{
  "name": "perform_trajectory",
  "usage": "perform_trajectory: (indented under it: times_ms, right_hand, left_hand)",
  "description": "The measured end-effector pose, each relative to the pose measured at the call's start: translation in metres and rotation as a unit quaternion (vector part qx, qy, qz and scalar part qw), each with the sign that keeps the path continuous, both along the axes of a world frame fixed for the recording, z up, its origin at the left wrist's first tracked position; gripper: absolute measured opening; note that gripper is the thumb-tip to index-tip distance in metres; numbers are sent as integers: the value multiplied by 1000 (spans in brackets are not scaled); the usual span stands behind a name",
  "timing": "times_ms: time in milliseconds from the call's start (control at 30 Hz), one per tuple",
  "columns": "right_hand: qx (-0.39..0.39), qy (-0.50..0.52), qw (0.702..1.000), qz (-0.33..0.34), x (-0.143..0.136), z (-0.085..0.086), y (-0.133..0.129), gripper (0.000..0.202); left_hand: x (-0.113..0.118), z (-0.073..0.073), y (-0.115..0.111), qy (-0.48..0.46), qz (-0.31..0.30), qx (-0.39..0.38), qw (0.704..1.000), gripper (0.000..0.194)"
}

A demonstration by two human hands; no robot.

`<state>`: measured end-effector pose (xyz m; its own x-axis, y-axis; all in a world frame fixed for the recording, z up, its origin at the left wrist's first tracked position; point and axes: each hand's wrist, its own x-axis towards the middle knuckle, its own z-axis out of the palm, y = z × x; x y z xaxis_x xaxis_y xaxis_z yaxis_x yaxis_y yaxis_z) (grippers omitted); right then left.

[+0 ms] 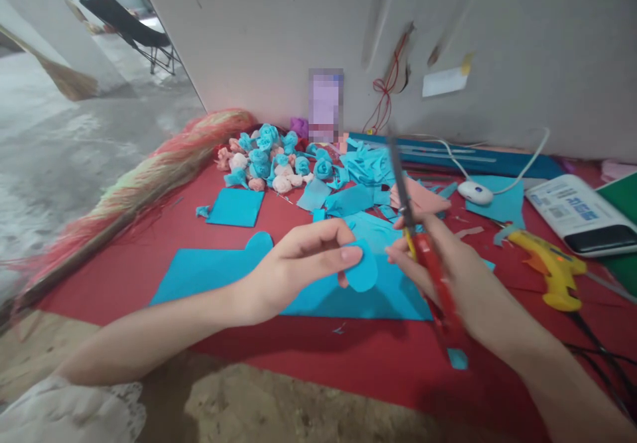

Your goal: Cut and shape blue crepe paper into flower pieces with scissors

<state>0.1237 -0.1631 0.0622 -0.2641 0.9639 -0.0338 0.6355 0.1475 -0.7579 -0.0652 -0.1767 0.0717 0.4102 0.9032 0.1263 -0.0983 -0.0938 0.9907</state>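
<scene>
Between thumb and fingers, my left hand (303,257) pinches a rounded blue paper piece (364,272) above the table. My right hand (448,264) is closed on red-handled scissors (432,264), their blades pointing up and away and blurred by motion. The scissors are apart from the paper piece. Under both hands lies a large blue paper sheet (194,274). Another rounded blue piece (259,241) rests at its far edge, and a square blue stack (235,207) lies beyond it.
Blue and pink paper flowers (263,161) are heaped at the back, beside blue scraps (365,168). A yellow glue gun (552,264) with a cable lies at the right, near a white mouse (475,192) and a white box-like device (580,214). A straw broom (164,164) runs along the left edge.
</scene>
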Motion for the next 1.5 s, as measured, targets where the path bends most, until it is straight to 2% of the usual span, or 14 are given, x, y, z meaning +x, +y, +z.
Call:
perform_trajectory:
  times_ms: [33, 133, 267, 367, 467, 533, 600, 767, 833, 933, 1067, 1200, 1333, 1500]
  right_hand:
    - [25, -143, 989, 16, 4, -6, 5, 25]
    - [25, -274, 961, 34, 13, -27, 16, 27]
    - [38, -354, 934, 25, 20, -46, 28, 29]
    - [70, -372, 925, 8, 17, -41, 28, 29]
    - [168, -312, 935, 0, 7, -19, 15, 35]
    - [303, -102, 946, 49, 0, -2, 0, 25]
    - [307, -8, 947, 99, -5, 11, -12, 22]
    - [301, 41, 940, 153, -8, 15, -17, 13]
    - [265, 84, 948, 152, -7, 13, -14, 12]
    - [131, 181, 967, 126, -7, 10, -12, 8]
    - [-55, 306, 945, 104, -8, 5, -16, 7]
    - [-171, 359, 913, 94, -9, 1, -22, 9]
    - [-254, 407, 875, 67, -12, 3, -26, 9]
    - [-298, 448, 842, 42, -18, 5, -27, 9]
  left_hand:
    - [1, 0, 0, -37, 1, -44, 998, 18]
    - [2, -1, -1, -108, -3, -137, 985, 18]
    - [2, -2, -1, -174, -31, -199, 964, 19]
    - [4, -3, -1, -207, -44, -222, 952, 22]
    - [7, -6, -2, -220, -47, -244, 943, 24]
    - [10, -9, -4, -222, -42, -271, 936, 24]
    - [12, -12, -7, -217, -40, -295, 930, 21]
    - [16, -12, -15, -148, -59, -310, 937, 18]
    - [16, -12, -14, -121, -75, -283, 948, 23]
    - [13, -13, -10, -64, -76, -203, 974, 28]
    - [8, -12, -7, 20, -14, -21, 999, 25]
    - [4, -4, -9, 40, -48, 99, 993, 24]
    - [3, 2, -11, 71, -54, 221, 971, 21]
    - [4, 1, -11, 97, -29, 312, 945, 22]
